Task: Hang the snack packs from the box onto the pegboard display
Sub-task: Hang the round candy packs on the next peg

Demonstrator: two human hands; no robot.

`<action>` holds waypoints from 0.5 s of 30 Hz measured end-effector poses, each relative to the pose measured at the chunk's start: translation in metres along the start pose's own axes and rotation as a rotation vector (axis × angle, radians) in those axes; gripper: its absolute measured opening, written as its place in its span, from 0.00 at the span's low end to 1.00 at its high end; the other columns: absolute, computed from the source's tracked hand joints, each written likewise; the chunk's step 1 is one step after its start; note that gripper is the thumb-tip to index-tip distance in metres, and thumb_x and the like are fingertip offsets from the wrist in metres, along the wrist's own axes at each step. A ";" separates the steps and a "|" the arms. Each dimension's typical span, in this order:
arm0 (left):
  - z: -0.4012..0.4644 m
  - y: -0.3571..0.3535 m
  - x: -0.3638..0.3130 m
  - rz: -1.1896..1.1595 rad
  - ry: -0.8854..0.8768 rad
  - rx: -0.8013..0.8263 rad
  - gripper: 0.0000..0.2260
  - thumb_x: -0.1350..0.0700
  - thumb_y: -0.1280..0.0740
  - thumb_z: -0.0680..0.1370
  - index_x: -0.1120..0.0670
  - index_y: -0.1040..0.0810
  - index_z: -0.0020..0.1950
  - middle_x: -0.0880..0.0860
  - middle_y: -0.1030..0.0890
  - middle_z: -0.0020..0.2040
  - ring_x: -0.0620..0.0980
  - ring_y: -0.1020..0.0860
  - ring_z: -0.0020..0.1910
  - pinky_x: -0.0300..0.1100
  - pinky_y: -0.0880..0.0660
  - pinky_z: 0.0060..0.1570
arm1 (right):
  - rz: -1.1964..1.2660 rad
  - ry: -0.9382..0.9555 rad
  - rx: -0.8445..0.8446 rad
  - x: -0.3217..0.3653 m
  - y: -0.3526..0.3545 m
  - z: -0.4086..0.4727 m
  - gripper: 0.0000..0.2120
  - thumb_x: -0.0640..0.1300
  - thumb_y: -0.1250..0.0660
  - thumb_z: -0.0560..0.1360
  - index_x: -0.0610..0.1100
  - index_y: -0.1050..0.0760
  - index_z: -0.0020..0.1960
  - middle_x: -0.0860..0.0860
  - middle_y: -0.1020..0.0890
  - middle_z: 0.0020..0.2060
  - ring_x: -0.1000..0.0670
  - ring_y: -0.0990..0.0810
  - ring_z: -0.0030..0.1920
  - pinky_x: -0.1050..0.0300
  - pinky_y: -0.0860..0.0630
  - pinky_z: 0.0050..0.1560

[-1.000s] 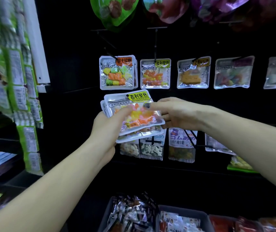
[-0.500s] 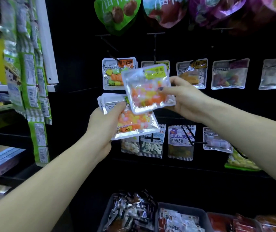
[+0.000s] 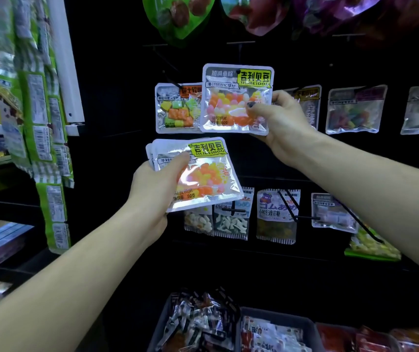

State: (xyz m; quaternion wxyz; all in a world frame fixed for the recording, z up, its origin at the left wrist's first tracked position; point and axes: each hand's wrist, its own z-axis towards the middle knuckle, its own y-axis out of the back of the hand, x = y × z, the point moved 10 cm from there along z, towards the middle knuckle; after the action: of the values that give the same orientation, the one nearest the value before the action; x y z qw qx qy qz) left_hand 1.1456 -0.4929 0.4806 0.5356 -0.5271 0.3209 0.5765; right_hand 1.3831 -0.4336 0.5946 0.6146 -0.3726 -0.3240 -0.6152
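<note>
My right hand (image 3: 280, 123) grips one clear snack pack (image 3: 231, 97) of orange, pink and yellow candies by its lower right corner. The pack is upright against the black pegboard (image 3: 117, 85), its top hole at the tip of a peg, covering the packs that hang there. My left hand (image 3: 157, 189) holds a small stack of the same snack packs (image 3: 203, 174) lower down, thumb across the top pack. A neighbouring pack of green and orange cubes (image 3: 175, 110) hangs just left of the raised one.
More packs hang to the right (image 3: 355, 110) and in a lower row (image 3: 277, 214), with bare black pegs sticking out (image 3: 289, 207). Large pouches (image 3: 177, 16) hang above. Grey bins of snacks (image 3: 277, 331) stand below. Green packet strips (image 3: 40, 123) hang at the left.
My right hand lifted one pack off the stack and raised it up to the peg. My left hand with the rest of the stack stayed low.
</note>
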 end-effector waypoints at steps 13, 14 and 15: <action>0.018 -0.006 0.021 -0.020 0.021 0.017 0.17 0.42 0.23 0.71 0.53 0.16 0.51 0.52 0.15 0.44 0.62 0.15 0.55 0.67 0.21 0.60 | -0.053 -0.019 -0.127 -0.029 0.006 0.031 0.14 0.46 0.27 0.66 0.46 0.30 0.45 0.44 0.21 0.49 0.35 0.21 0.62 0.30 0.27 0.67; 0.020 -0.007 0.022 -0.027 0.020 0.018 0.13 0.44 0.23 0.73 0.52 0.17 0.49 0.50 0.16 0.42 0.62 0.15 0.53 0.67 0.20 0.60 | -0.068 -0.021 -0.135 -0.033 0.008 0.035 0.15 0.47 0.27 0.66 0.46 0.31 0.46 0.43 0.21 0.49 0.37 0.21 0.60 0.31 0.27 0.67; 0.021 -0.009 0.023 -0.026 0.015 0.026 0.10 0.46 0.24 0.75 0.51 0.17 0.48 0.49 0.16 0.41 0.61 0.15 0.51 0.66 0.20 0.59 | -0.080 -0.023 -0.131 -0.037 0.008 0.041 0.15 0.47 0.27 0.67 0.45 0.31 0.47 0.43 0.21 0.50 0.39 0.20 0.57 0.31 0.26 0.67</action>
State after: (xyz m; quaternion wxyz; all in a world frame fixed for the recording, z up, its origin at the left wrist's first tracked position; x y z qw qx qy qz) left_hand 1.1515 -0.4649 0.4658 0.5475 -0.5286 0.3255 0.5612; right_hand 1.3928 -0.3798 0.5833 0.5602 -0.4059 -0.3045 -0.6548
